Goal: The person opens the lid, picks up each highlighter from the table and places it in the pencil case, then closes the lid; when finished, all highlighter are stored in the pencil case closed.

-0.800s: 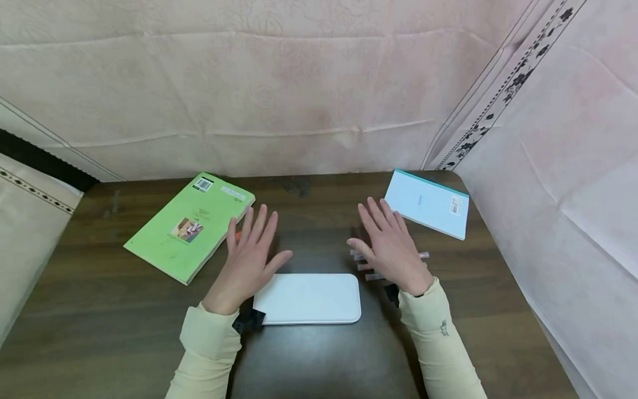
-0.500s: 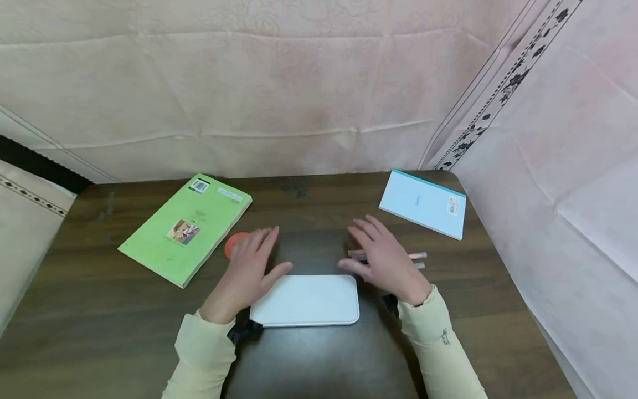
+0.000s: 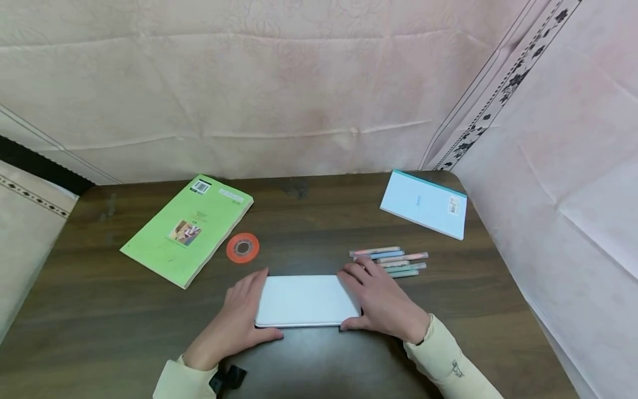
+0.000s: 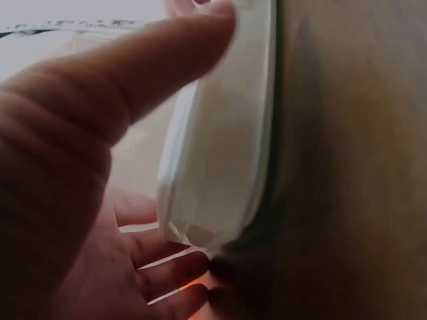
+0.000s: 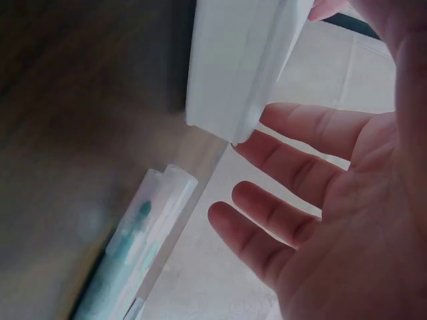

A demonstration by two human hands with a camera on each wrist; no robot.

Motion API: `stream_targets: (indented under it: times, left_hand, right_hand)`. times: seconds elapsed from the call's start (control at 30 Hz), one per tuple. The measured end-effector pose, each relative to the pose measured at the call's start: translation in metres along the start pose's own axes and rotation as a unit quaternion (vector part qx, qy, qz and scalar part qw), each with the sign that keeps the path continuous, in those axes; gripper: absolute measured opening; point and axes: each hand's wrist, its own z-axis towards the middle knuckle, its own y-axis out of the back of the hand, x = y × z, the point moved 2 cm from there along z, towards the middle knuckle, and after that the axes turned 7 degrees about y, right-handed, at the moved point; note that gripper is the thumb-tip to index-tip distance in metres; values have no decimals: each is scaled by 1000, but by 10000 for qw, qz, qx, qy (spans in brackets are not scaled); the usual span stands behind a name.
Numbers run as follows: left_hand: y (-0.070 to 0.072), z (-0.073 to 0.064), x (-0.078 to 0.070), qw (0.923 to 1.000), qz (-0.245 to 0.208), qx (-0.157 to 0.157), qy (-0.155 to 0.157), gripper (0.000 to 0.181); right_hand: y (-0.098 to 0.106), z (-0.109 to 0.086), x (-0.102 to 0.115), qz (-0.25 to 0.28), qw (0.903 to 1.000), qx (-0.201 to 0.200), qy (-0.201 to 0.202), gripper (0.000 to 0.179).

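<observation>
A: Where does the white case (image 3: pixel 306 302) lie with respect to the 2 hands?

B: Between them, apparently flat on the surface (image 3: pixel 299 221). Its long axis runs from the left hand (image 3: pixel 238 313) to the right hand (image 3: pixel 384 305), so that each short end faces 1 set of fingers.

A: Which hand is nearer?

B: Neither; each meets its own end. The left fingers (image 4: pixel 177 270) are spread wide and nearly straight along the left end, the thumb beside the near corner; whether they squeeze cannot be told. The right fingers (image 5: pixel 290 170) bend over the far corner of the other end, the thumb at the near corner, so that this end appears held across its width.

A: What lies past the fingers?

B: Pens (image 3: pixel 406 258), just beyond the right fingers; an orange ring (image 3: pixel 242 238), beyond the left fingers and apart from them.

A: And the governing relation?

B: In our judgement, the 2 hands' opposition along the long axis: moving the case level would depend on keeping them aligned.
</observation>
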Motion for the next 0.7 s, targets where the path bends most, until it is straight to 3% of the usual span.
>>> stream_targets:
  times: [0.3,0.47,0.7]
  left_hand:
    - [-8,-3,7,9981,25,-609,-90,103]
    - [-11,-3,11,9958,9,-892,-217,100]
    - [-15,-1,14,9949,-110,-962,-283,105]
  right_hand:
    - [-2,-1,5,-28,9997,224,-1,97]
    - [-3,3,5,-55,9995,212,220,91]
    - [3,12,2,-304,9970,156,690,80]
